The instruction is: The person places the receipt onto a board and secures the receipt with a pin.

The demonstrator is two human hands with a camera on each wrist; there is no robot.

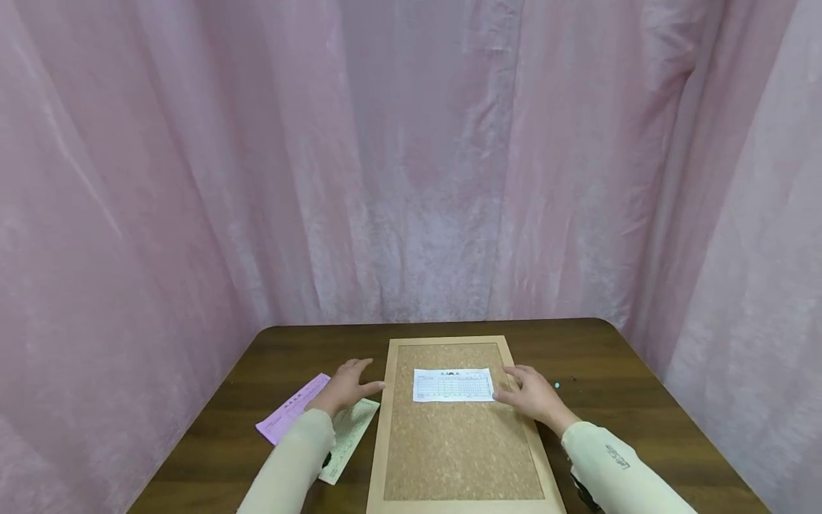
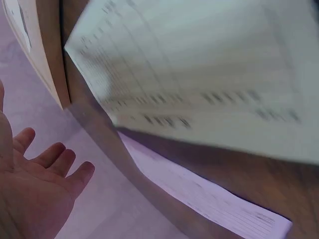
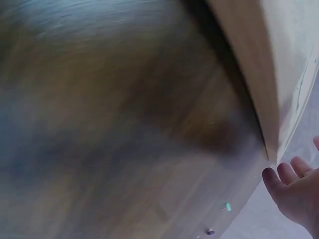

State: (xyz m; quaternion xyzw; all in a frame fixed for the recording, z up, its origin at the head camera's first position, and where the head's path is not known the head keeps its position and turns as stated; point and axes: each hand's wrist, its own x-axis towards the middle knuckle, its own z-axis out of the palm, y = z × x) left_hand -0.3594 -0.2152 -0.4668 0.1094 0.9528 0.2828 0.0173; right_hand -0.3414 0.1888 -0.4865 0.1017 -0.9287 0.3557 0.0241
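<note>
A white printed slip (image 1: 452, 385) lies across the upper part of a wood-framed cork board (image 1: 462, 453). My right hand (image 1: 536, 394) reaches over the board's right edge, thumb and forefinger spread with their tips right at the slip's right end. Its fingers look loosely extended in the right wrist view. At the left edge of the frame, my left hand (image 1: 347, 387) hovers with fingers spread and nothing in them. Under that hand and forearm are a pale green printed slip (image 1: 349, 435) and a purple printed slip (image 1: 295, 408), both partly hidden by the arm.
On the dark wooden table (image 1: 616, 421), a light blue-green push pin (image 3: 228, 206) and a dark pin (image 3: 211, 232) lie to the right of the board. Pink curtains (image 1: 437, 178) hang behind the table and along both sides.
</note>
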